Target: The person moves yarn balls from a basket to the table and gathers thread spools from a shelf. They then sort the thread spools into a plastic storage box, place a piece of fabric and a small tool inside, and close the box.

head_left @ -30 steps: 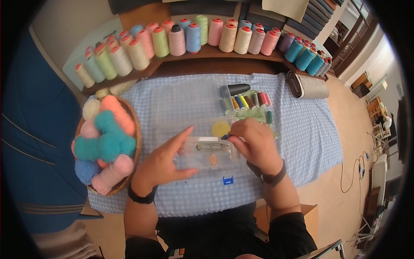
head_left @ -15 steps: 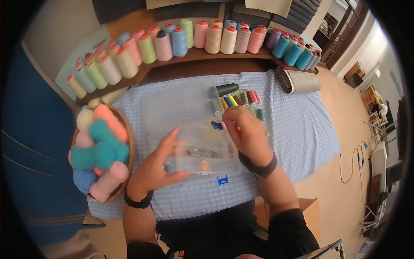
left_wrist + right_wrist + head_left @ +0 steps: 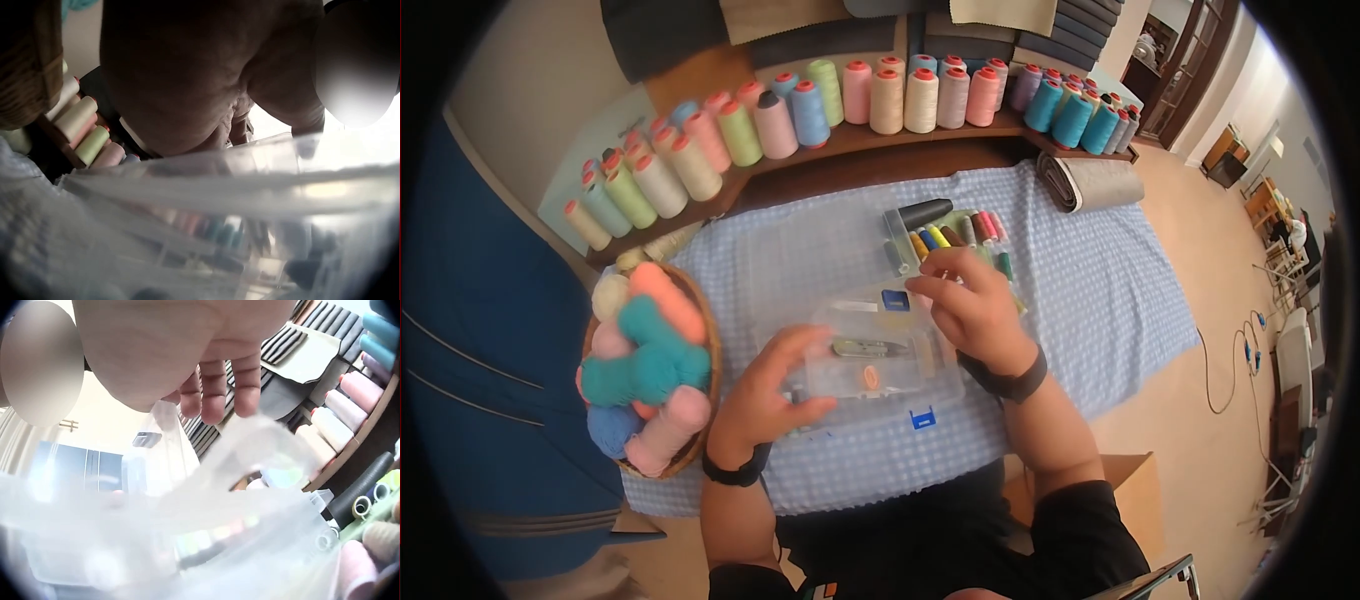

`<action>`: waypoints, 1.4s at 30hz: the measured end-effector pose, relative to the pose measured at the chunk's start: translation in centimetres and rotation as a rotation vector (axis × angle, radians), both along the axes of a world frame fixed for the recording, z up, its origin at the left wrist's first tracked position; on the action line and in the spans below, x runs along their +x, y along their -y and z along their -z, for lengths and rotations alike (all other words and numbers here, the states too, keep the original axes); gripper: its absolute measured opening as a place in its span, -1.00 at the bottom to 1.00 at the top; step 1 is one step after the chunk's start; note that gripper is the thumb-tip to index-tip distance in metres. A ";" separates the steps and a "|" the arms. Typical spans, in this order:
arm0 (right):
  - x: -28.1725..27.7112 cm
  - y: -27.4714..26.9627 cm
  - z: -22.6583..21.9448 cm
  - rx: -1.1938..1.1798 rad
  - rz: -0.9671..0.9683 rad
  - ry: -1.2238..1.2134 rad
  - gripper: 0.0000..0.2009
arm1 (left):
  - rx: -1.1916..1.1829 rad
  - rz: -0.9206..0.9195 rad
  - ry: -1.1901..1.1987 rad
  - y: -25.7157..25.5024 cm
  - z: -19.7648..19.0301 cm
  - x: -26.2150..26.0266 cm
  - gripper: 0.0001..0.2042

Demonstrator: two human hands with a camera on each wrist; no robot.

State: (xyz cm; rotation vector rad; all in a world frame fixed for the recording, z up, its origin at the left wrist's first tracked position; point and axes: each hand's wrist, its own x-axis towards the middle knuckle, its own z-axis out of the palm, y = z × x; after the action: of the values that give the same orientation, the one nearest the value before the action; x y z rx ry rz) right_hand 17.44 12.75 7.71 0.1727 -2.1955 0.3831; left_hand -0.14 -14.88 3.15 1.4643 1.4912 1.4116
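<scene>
In the head view, a clear plastic box [image 3: 800,250] lies with its lid raised or laid back on the checked cloth. Over its near part, a smaller clear case holds small thread snips [image 3: 870,348] and an orange oval piece [image 3: 871,377]. My left hand [image 3: 765,390], thumb and fingers spread, is at the case's left side. Above the box's right side is my right hand [image 3: 980,315], its fingers loosely bent with nothing visible between them. A blue clip [image 3: 895,300] lies just left of those fingertips. Another blue clip [image 3: 922,417] rests on the cloth in front.
A basket [image 3: 715,350] of yarn balls stands at the left. Small thread spools [image 3: 940,236] and a black cylinder [image 3: 925,213] lie behind the right hand. Large thread cones [image 3: 920,102] line the shelf behind, and a folded grey cloth [image 3: 1100,185] sits back right.
One second ago the right hand pinched the blue clip; now the clip lies apart from its fingers. That hand has drawn slightly back from the case. The head view has shifted a little.
</scene>
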 end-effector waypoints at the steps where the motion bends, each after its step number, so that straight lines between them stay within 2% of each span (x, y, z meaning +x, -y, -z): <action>1: 0.0 0.1 -0.2 0.000 0.009 -0.036 -0.65 | -0.001 -0.008 0.017 0.0 -0.2 0.1 -0.12; 3: 0.0 0.7 -0.5 0.002 0.024 -0.106 -0.67 | -0.005 -0.027 0.030 0.0 -0.2 0.3 -0.09; 5: 0.9 1.4 -1.2 0.020 -0.105 0.001 -0.65 | -0.009 -0.051 0.025 -0.1 -0.1 0.4 -0.05; 7: 1.4 2.5 -1.9 0.067 -0.218 0.144 -0.65 | -0.059 -0.094 -0.080 -0.2 -1.0 0.8 -0.03; 10: 1.2 3.9 -2.1 0.120 -0.218 0.322 -0.66 | -0.095 -0.115 -0.239 -0.3 -2.5 1.3 -0.02; 17: 0.8 4.5 -1.5 0.100 -0.266 0.394 -0.59 | -0.041 -0.092 -0.468 -0.4 -3.1 1.5 -0.02; 23: 0.9 3.9 -1.5 0.081 -0.235 0.306 -0.67 | -0.038 -0.113 -0.343 -0.4 -2.3 1.3 -0.02; 29: 1.4 2.8 -2.3 0.121 -0.235 0.334 -0.79 | -0.056 -0.109 -0.293 -0.4 -2.0 1.1 0.00; 32: 1.8 1.3 -1.8 -0.004 -0.315 0.420 -0.73 | -0.038 -0.165 -0.334 -0.1 -1.2 0.6 0.00; 35: 3.0 -0.8 -2.7 -0.246 -0.352 0.305 -0.70 | 0.026 -0.173 -0.240 0.0 -0.2 0.2 -0.01; 38: 4.2 -3.4 -2.2 -0.659 -0.096 0.095 -0.75 | 0.036 -0.181 -0.268 -0.1 -0.1 0.1 -0.02; 40: 3.9 -6.2 -1.3 -1.018 -0.046 -0.042 -0.80 | 0.033 -0.189 -0.292 -0.2 -0.3 0.1 -0.02; 42: 3.5 -9.1 0.4 -1.018 0.069 0.004 -0.81 | 0.026 -0.194 -0.304 -0.2 -0.5 0.2 -0.03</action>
State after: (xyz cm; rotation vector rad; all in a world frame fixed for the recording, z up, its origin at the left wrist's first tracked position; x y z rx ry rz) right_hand 20.96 21.85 7.35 -0.4571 -1.7513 1.3801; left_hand 0.10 -14.63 3.61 1.6444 1.8511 1.3671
